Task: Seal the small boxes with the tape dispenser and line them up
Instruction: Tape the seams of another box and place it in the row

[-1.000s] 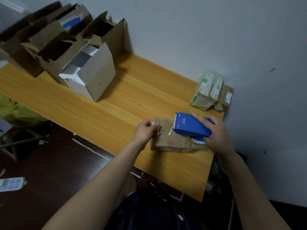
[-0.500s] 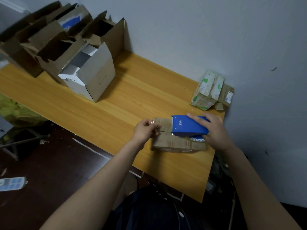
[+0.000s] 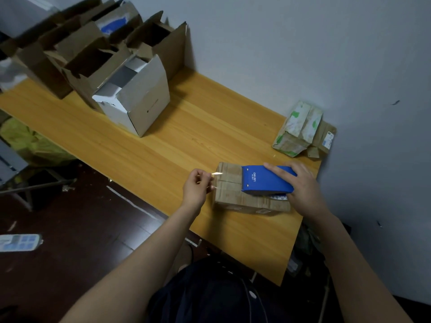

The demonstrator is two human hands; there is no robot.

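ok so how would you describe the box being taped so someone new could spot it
Start at the wooden table against the wall and go to its right end, near the front edge. The small brown box lies flat there. Unlike the green-printed box by the wall and the open cartons far left, it is plain brown with the blue tape dispenser on top.

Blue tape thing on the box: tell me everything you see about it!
The blue tape dispenser looks like smooth plastic, with small white lettering near its front edge. It rests on the small brown cardboard box. The right hand grips it; the left hand pinches the end of its clear tape.
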